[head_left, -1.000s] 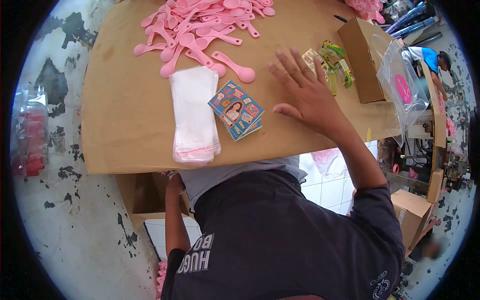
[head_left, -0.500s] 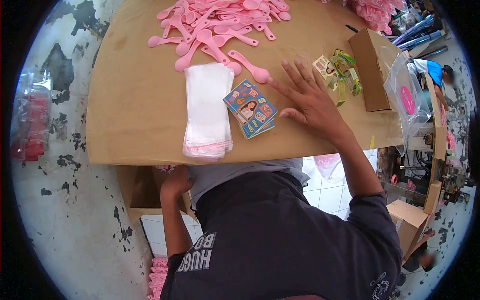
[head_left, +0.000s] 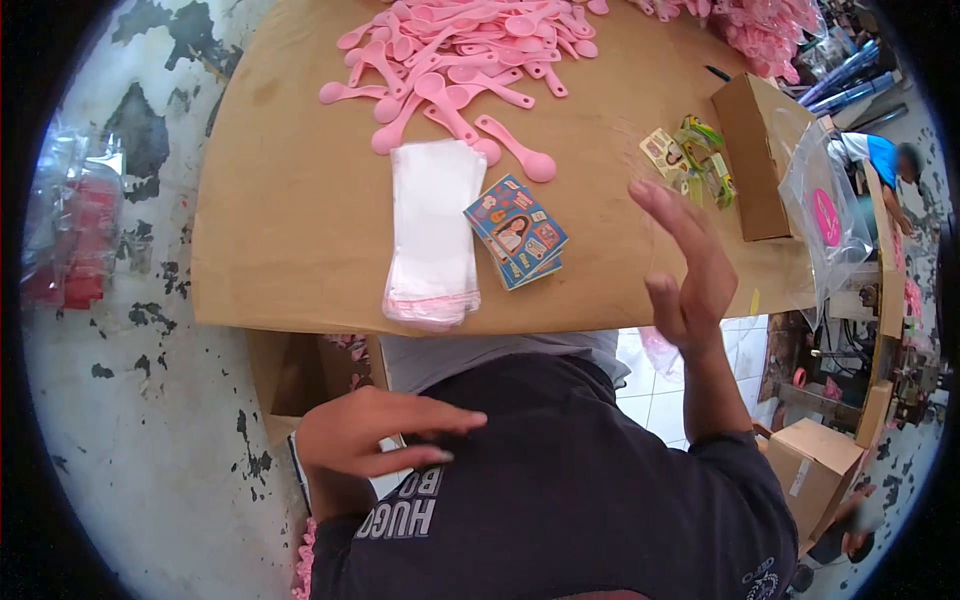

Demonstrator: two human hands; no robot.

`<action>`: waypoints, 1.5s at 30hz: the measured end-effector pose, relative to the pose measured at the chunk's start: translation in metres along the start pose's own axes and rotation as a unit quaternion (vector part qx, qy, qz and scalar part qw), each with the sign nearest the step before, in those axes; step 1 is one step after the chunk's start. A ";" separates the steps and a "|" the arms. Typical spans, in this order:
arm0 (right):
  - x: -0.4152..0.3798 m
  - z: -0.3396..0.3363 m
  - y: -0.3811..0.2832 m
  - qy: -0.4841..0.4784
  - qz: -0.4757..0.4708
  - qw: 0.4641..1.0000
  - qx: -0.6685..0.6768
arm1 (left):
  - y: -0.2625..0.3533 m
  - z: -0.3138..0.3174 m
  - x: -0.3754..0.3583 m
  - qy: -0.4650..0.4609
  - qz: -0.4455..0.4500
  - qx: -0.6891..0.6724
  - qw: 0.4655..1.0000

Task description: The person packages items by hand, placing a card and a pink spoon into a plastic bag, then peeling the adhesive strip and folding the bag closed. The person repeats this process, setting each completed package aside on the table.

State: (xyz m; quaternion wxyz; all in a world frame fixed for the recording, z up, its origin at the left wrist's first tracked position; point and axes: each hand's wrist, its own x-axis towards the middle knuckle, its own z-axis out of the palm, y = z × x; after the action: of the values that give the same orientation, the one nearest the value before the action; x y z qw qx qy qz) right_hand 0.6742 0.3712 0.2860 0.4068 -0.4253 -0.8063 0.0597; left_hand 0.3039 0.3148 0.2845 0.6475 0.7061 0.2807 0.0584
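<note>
My left hand [head_left: 385, 430] hovers in front of my shirt, below the table edge, fingers stretched out and nothing in it. My right hand [head_left: 698, 265] is raised over the table's right front, thumb and fingers apart, also holding nothing. Between them on the table lies a stack of clear plastic bags [head_left: 435, 230]. Touching its right side is a small pile of blue printed cards [head_left: 518, 232], the nearest thing to my right hand on that side. Beyond the bags a single pink measuring spoon [head_left: 517, 148] lies beside a large heap of pink spoons [head_left: 450, 45].
Green-and-yellow packaging pieces [head_left: 700, 160] lie beside a cardboard box [head_left: 755, 155] on the right, with a clear bag [head_left: 825, 215] hanging by it. Pink bagged goods [head_left: 765, 30] fill the far right corner. An open carton [head_left: 300, 375] stands under the table. Two other people are at the right.
My left hand has come up from beside the open carton to in front of my shirt. My right hand has drawn back toward me and right, away from the cards. The view has shifted slightly.
</note>
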 end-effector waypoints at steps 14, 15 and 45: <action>0.022 0.040 -0.098 0.006 -0.188 0.945 0.267 | 0.064 0.061 0.152 0.302 0.556 -0.183 0.752; 0.036 0.044 -0.086 0.107 -0.204 0.937 0.263 | 0.055 0.071 0.154 0.263 0.531 -0.151 0.791; 0.019 0.078 0.000 -0.094 0.385 0.890 0.226 | -0.028 -0.044 0.085 0.609 -0.047 0.070 0.789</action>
State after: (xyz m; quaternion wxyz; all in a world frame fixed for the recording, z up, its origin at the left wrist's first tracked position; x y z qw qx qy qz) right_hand 0.6133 0.4048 0.2462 0.3594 -0.5915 -0.5784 0.4317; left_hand 0.3464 0.3942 0.2407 0.2930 0.5537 0.6528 0.4259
